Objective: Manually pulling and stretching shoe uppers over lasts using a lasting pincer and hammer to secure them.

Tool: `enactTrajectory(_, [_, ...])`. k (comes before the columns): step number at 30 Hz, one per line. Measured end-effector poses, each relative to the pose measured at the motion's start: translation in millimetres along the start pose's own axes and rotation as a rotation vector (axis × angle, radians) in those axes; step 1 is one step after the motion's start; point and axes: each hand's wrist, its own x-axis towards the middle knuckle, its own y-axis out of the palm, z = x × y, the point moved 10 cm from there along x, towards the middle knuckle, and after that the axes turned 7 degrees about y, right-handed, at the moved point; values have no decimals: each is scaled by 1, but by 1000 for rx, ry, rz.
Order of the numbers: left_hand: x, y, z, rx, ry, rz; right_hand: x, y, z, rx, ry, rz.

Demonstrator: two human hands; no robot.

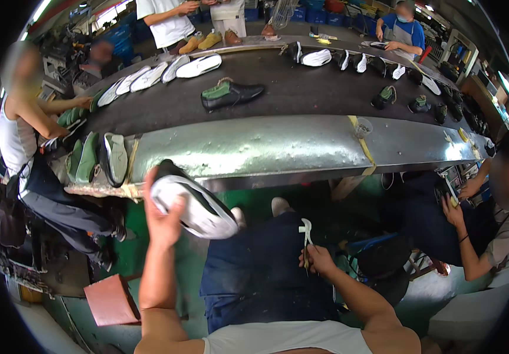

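Note:
My left hand [165,221] is closed round a shoe [194,206], thumb across its pale underside and fingers behind. The shoe is tilted with its white bottom toward me and a black rim showing; its upper is mostly hidden. My right hand [318,260] grips the handles of metal lasting pincers [306,233] above my lap, their curved head pointing up. Shoe and pincers are apart. Just beyond my left hand, a black shoe with a pale bottom [114,158] and green shoe lasts [87,157] stand on the bench's edge.
A dark conveyor belt [301,88] carries a black-and-green shoe [231,94] and rows of white-bottomed shoes [198,65]. Before it runs a metal ledge [254,141]. Co-workers sit or stand left [21,118], right [505,194] and across the belt. A brown box [111,300] sits lower left.

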Motion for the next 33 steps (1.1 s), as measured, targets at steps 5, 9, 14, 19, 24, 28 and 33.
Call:
enactTrajectory(5, [-138,85,118,-295,-532,253,-6,4,6,-114,-39,-43])
enactTrajectory(9, [-173,134,132,-179,-701,498,-46,21,36,-198,-225,17])
enactTrajectory(14, [-174,139,123,-272,-740,592,-105,76,75,-521,-257,84])
enactTrajectory(19, [-171,124,125,223,-434,695,-109,106,71,-436,-173,178])
enactTrajectory(24, [-177,135,116,-175,-543,563,-104,113,85,-305,-179,301])
enactTrajectory(28, [-167,129,107,-73,-478,595,-108,128,85,-85,70,370])
enactTrajectory(33, [-170,124,132,-245,-640,504,-72,120,86,-490,-10,272])
